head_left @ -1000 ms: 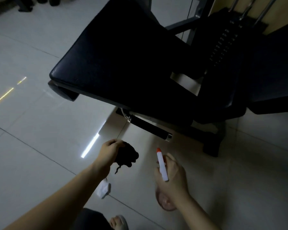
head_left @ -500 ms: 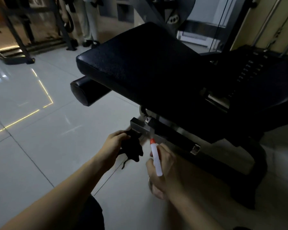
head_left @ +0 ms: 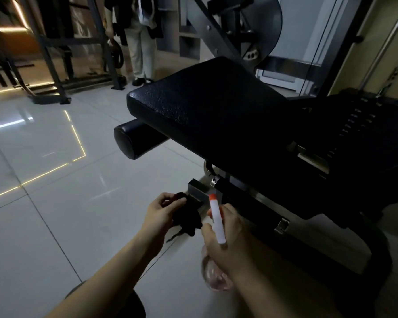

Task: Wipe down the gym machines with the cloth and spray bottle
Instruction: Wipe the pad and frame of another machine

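A black padded bench (head_left: 207, 106) of a gym machine fills the middle, with a black roller pad (head_left: 133, 141) under its front end. My left hand (head_left: 163, 212) grips a crumpled black cloth (head_left: 186, 216) and holds it against the end of the machine's low metal frame bar (head_left: 197, 191). My right hand (head_left: 225, 244) holds a spray bottle (head_left: 216, 219) with a white head and orange tip, its clear body below my palm. The nozzle points up toward the frame under the bench.
Glossy pale floor tiles (head_left: 55, 180) spread to the left. A black weight stack (head_left: 359, 125) sits at the right. Another person's legs (head_left: 140, 47) stand at the back beside a dark rack (head_left: 55, 53). My knee (head_left: 129, 306) shows at the bottom.
The view has risen and drawn in on the bench. My left hand brought the cloth up to the frame bar's end, and the spray bottle moved up beside it.
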Motion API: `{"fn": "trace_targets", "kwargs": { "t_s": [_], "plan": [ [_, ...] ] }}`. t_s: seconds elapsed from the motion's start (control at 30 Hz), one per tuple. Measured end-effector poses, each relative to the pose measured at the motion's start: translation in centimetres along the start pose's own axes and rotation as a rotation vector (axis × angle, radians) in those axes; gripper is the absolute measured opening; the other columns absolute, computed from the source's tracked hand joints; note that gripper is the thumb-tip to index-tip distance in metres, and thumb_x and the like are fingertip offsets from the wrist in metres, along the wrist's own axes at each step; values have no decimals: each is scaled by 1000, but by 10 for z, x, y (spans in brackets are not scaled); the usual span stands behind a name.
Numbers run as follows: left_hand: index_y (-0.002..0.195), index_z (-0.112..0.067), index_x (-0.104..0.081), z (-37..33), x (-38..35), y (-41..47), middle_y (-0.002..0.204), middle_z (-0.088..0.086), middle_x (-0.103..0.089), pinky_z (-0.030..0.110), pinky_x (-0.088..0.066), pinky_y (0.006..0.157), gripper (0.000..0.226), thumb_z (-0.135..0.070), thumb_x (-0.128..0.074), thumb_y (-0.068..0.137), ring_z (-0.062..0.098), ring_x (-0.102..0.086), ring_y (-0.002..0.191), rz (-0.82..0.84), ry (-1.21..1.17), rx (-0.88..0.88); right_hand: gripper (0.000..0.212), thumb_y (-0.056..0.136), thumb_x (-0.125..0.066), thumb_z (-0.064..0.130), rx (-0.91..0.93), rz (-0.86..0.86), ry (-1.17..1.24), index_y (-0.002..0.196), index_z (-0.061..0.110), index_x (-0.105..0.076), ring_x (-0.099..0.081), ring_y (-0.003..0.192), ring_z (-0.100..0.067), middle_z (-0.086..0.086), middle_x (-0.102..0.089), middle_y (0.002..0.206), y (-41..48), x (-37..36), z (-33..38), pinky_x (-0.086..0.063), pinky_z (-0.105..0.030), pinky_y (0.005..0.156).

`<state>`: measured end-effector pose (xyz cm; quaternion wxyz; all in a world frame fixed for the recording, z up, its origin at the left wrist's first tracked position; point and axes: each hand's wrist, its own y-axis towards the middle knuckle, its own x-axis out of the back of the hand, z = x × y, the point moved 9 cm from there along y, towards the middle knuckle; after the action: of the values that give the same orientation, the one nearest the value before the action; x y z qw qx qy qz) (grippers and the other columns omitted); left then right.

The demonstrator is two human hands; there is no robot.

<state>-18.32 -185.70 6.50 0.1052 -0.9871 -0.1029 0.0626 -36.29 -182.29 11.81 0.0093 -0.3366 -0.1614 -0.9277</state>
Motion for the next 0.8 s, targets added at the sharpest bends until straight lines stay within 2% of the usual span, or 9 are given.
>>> {"fn": "trace_targets", "kwargs": {
  "t_s": [0.07,0.13,0.27,0.33,0.47,0.57,0.63,0.73,0.8],
  "plan": [
    [104,1,-56,-1,-5,-4,88,14,-74,39,-53,68,29,-24,-68,95,36,-71,82,21,-11,-2,14,92,-58,27,48,-10,-31,98,34,-47,-53,94,0,21,-45,94,-14,1,-4,-49,-13,73],
    [113,9,-52,-1,-20,-11,90,31,-72,43,-51,66,42,-30,-60,101,49,-68,76,105,-30,9,14,92,-54,34,73,-10,-84,106,34,-48,-47,103,9,23,-40,99,-29,1,-15,-43,-5,79],
    [117,17,-52,5,-43,-19,92,43,-66,49,-48,66,62,-40,-63,95,58,-63,74,175,-67,22,16,90,-47,49,-22,-79,7,102,39,-43,-53,95,3,25,-43,101,-54,12,-61,-49,-10,73],
    [115,17,-56,9,-53,-21,97,43,-64,63,-52,80,65,-42,-68,89,63,-61,84,207,-88,20,17,92,-47,52,-16,-115,9,102,39,-43,-54,90,-1,24,-44,101,-63,18,-74,-50,-15,70],
    [99,10,-62,34,-62,-30,88,43,-66,56,-52,91,36,-25,-57,100,61,-64,81,182,-45,54,16,95,-54,38,87,-196,-35,102,31,-41,-49,73,-8,13,-42,92,-80,29,-83,-47,-18,61],
    [101,15,-59,51,-73,-32,86,42,-66,59,-54,94,48,-33,-64,95,59,-65,79,220,24,75,24,98,-49,47,51,-261,-154,92,26,-39,-48,71,-15,3,-42,89,-92,41,-104,-52,-36,61],
    [103,14,-58,64,-80,-28,87,39,-66,63,-55,89,58,-40,-73,88,57,-65,79,238,66,96,25,99,-50,44,60,-271,-225,90,24,-37,-50,72,-19,-2,-45,89,-102,45,-117,-52,-39,61],
    [96,0,-59,65,-86,-28,73,18,-72,37,-61,64,26,-24,-68,95,37,-71,69,185,94,91,21,98,-55,38,87,-262,-222,95,23,-41,-54,76,-20,-1,-47,97,-107,47,-124,-54,-38,62],
    [97,-2,-60,65,-88,-27,73,16,-74,33,-60,59,17,-19,-64,98,31,-73,66,180,91,87,21,98,-56,39,85,-273,-206,99,20,-46,-56,81,-19,-2,-50,101,-109,44,-129,-55,-37,66]
  ]
}}
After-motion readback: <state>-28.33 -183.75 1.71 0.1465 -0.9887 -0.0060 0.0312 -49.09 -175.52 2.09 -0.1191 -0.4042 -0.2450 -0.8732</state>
